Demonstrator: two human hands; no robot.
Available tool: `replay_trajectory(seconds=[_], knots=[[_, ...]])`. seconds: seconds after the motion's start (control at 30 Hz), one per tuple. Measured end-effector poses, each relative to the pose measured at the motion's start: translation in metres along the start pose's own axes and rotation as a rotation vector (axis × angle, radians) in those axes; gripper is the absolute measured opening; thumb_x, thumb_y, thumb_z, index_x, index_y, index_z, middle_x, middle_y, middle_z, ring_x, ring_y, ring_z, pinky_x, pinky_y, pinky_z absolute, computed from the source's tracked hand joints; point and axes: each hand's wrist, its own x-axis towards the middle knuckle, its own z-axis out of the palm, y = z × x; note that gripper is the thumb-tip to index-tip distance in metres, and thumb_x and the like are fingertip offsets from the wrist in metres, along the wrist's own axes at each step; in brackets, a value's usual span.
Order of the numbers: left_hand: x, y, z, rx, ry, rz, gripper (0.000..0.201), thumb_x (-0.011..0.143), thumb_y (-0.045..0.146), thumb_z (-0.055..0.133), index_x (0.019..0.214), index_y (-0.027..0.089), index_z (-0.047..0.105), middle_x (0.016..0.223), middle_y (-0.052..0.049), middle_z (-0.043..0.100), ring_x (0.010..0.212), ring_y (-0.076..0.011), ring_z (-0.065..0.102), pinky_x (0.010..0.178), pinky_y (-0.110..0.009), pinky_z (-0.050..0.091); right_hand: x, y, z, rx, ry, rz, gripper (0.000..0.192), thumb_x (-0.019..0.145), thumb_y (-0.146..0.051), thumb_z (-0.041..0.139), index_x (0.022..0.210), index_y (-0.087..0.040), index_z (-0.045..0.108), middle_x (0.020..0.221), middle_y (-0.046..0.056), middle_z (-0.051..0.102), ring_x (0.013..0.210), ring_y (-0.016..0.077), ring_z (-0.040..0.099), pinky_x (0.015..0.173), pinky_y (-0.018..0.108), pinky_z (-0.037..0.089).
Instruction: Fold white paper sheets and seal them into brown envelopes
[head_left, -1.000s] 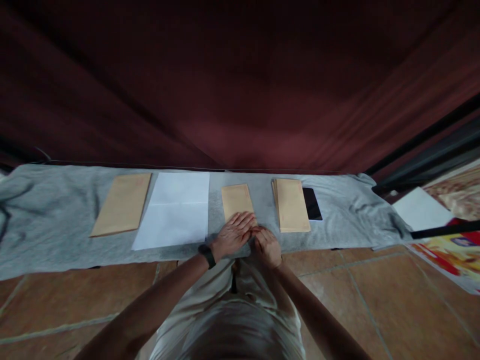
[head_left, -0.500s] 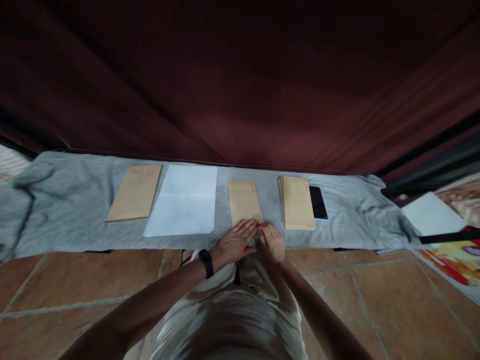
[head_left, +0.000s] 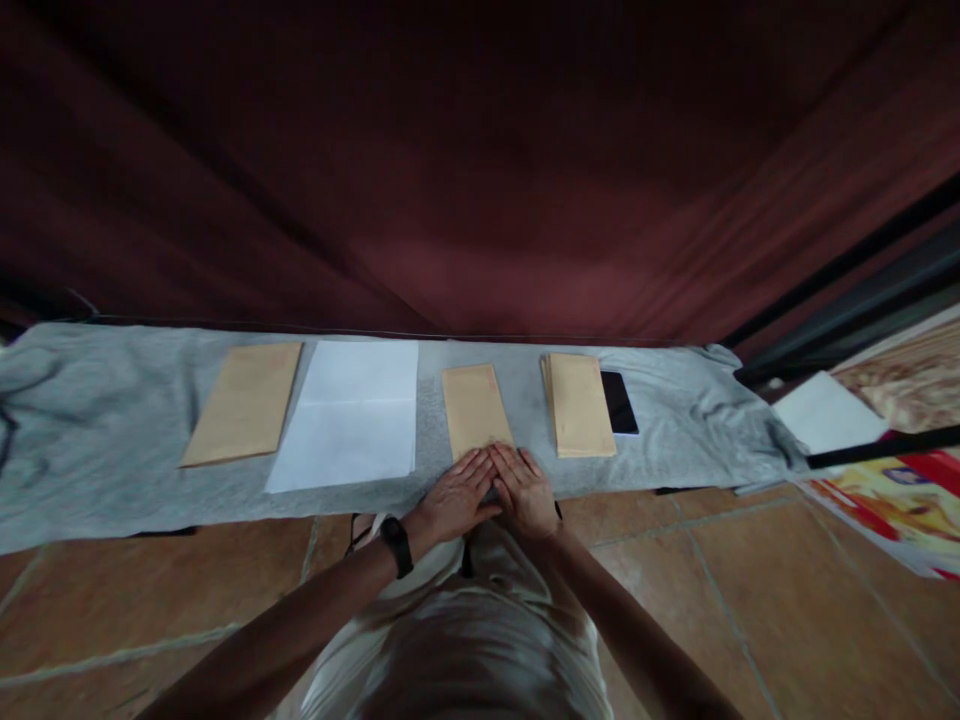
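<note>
A brown envelope [head_left: 473,407] lies on the grey cloth [head_left: 97,430] in front of me. My left hand [head_left: 454,495] lies flat at its near edge, fingers together, a black band on the wrist. My right hand [head_left: 526,490] rests beside it, fingers spread on the envelope's near right corner. Both hands touch each other. A white sheet [head_left: 350,414] lies to the left, and another brown envelope [head_left: 244,401] lies further left. A stack of brown envelopes [head_left: 579,403] sits to the right.
A dark phone [head_left: 620,402] lies by the stack. A dark red curtain [head_left: 480,170] hangs behind the cloth. Tiled floor [head_left: 750,590] runs in front. White paper [head_left: 825,412] and a colourful printed sheet [head_left: 892,500] lie at the right.
My right hand has slid left onto the envelope's near edge beside my left hand. Both hands now lie flat. The view has shifted slightly.
</note>
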Motion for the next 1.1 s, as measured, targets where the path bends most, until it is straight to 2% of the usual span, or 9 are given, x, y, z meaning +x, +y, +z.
replay_trajectory(seconds=[0.1, 0.23, 0.4, 0.6, 0.77, 0.93, 1.1], knots=[[-0.001, 0.000, -0.003, -0.003, 0.006, 0.005, 0.069, 0.100, 0.057, 0.048, 0.149, 0.008, 0.046, 0.153, -0.020, 0.053, 0.149, -0.0282, 0.041, 0.125, -0.046, 0.029, -0.005, -0.002, 0.000, -0.035, -0.034, 0.014, 0.062, 0.105, -0.029, 0.042, 0.163, -0.014, 0.025, 0.161, 0.013, 0.043, 0.150, 0.0244, 0.039, 0.125, 0.051, 0.030], [-0.004, 0.000, -0.010, 0.000, 0.009, 0.004, 0.074, 0.099, 0.058, 0.048, 0.155, 0.010, 0.037, 0.160, -0.018, 0.044, 0.152, -0.0272, 0.037, 0.125, -0.044, 0.030, -0.007, -0.001, -0.004, -0.042, -0.037, 0.044, 0.062, 0.106, -0.032, 0.043, 0.163, -0.014, 0.026, 0.161, 0.013, 0.042, 0.151, 0.0254, 0.036, 0.126, 0.053, 0.028], [-0.019, -0.002, -0.016, 0.002, 0.016, -0.029, 0.077, 0.100, 0.056, 0.048, 0.160, 0.012, 0.029, 0.163, -0.018, 0.039, 0.152, -0.0277, 0.035, 0.125, -0.045, 0.032, -0.007, -0.001, -0.009, -0.053, -0.034, 0.064, 0.058, 0.107, -0.032, 0.044, 0.161, -0.015, 0.031, 0.163, 0.012, 0.040, 0.150, 0.0250, 0.039, 0.126, 0.050, 0.030], [-0.038, -0.008, -0.016, 0.032, 0.016, -0.047, 0.078, 0.100, 0.055, 0.048, 0.161, 0.012, 0.026, 0.164, -0.020, 0.036, 0.153, -0.0296, 0.034, 0.124, -0.047, 0.034, -0.005, -0.002, -0.007, -0.043, 0.000, 0.115, 0.054, 0.107, -0.032, 0.044, 0.158, -0.014, 0.038, 0.159, 0.014, 0.046, 0.147, 0.0258, 0.044, 0.125, 0.051, 0.031], [-0.040, -0.007, -0.015, 0.032, 0.031, -0.057, 0.078, 0.100, 0.055, 0.046, 0.162, 0.012, 0.024, 0.165, -0.019, 0.036, 0.152, -0.0293, 0.035, 0.124, -0.047, 0.033, 0.016, 0.000, -0.002, -0.030, -0.028, 0.150, 0.049, 0.108, -0.033, 0.041, 0.152, -0.013, 0.048, 0.157, 0.013, 0.049, 0.146, 0.0254, 0.045, 0.126, 0.049, 0.028], [-0.040, -0.007, -0.014, 0.048, 0.037, -0.055, 0.077, 0.101, 0.054, 0.044, 0.162, 0.011, 0.025, 0.164, -0.019, 0.037, 0.153, -0.0282, 0.034, 0.125, -0.045, 0.032, 0.046, 0.009, 0.010, -0.062, -0.063, 0.202, 0.055, 0.108, -0.035, 0.041, 0.158, -0.013, 0.039, 0.164, 0.011, 0.037, 0.151, 0.0243, 0.037, 0.127, 0.045, 0.024], [-0.040, -0.008, -0.013, 0.038, 0.052, -0.057, 0.075, 0.101, 0.053, 0.045, 0.161, 0.012, 0.027, 0.163, -0.018, 0.038, 0.152, -0.0281, 0.036, 0.125, -0.046, 0.031, 0.072, 0.020, 0.018, -0.090, -0.070, 0.259, 0.056, 0.108, -0.037, 0.038, 0.158, -0.011, 0.038, 0.164, 0.012, 0.035, 0.152, 0.0255, 0.036, 0.127, 0.045, 0.021]])
